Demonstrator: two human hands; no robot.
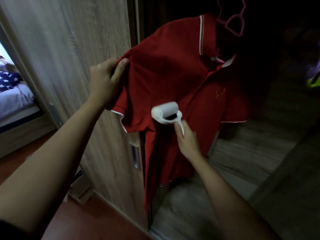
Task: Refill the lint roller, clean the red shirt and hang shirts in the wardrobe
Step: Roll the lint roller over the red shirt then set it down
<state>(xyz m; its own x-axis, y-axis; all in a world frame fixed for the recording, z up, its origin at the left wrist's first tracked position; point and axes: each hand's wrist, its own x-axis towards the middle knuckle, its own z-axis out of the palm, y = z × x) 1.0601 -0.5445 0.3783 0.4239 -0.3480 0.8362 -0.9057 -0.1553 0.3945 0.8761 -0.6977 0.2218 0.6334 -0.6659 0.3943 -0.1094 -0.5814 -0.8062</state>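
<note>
A red polo shirt (pixel 173 70) with white trim hangs on a pink hanger (pixel 233 23) in the open wardrobe. My left hand (pixel 105 80) pinches the shirt's left shoulder and sleeve, pulling the cloth taut. My right hand (pixel 186 139) grips the white handle of a lint roller (pixel 166 112). The roller's white head rests against the shirt's front, below the chest. The roller is blurred.
A wooden sliding wardrobe door (pixel 86 49) with a metal recessed handle (pixel 135 156) stands at the left. The wardrobe interior (pixel 277 84) is dark, with a wooden shelf (pixel 242 161) below. A bed (pixel 15 101) shows at the far left. Reddish floor (pixel 86 222) lies underneath.
</note>
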